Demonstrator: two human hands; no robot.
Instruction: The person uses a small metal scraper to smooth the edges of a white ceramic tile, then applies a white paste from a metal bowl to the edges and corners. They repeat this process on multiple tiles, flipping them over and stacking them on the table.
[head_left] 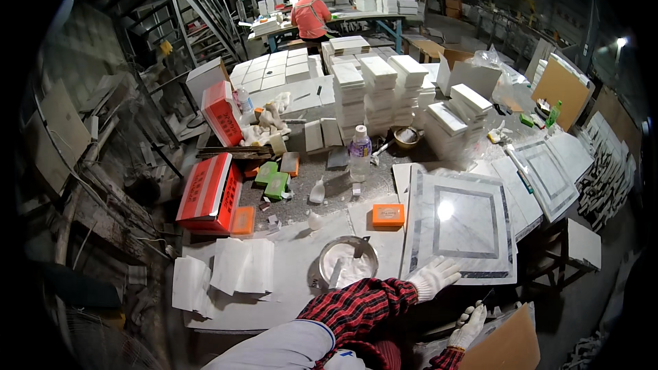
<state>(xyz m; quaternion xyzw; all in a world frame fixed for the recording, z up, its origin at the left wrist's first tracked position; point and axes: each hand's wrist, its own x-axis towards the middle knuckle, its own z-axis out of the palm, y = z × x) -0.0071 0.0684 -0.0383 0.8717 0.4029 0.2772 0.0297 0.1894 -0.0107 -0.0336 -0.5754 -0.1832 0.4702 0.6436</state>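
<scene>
My left hand, in a white knit glove, lies flat with fingers stretched on the near edge of a square white marble panel with dark grey inlaid borders. Below and right of it, my right hand, also gloved, has its fingers curled at the panel's near side. A thin dark sliver shows by its fingertips; I cannot make out what it is. Left of the panel stands a metal bowl of white paste with a flat scraper in it. An orange box lies beyond the bowl.
White tile stacks rise at the table's far side. A bottle with a purple label stands mid-table. Red cartons and white slabs are at the left. A second inlaid panel lies right. A person works at a far table.
</scene>
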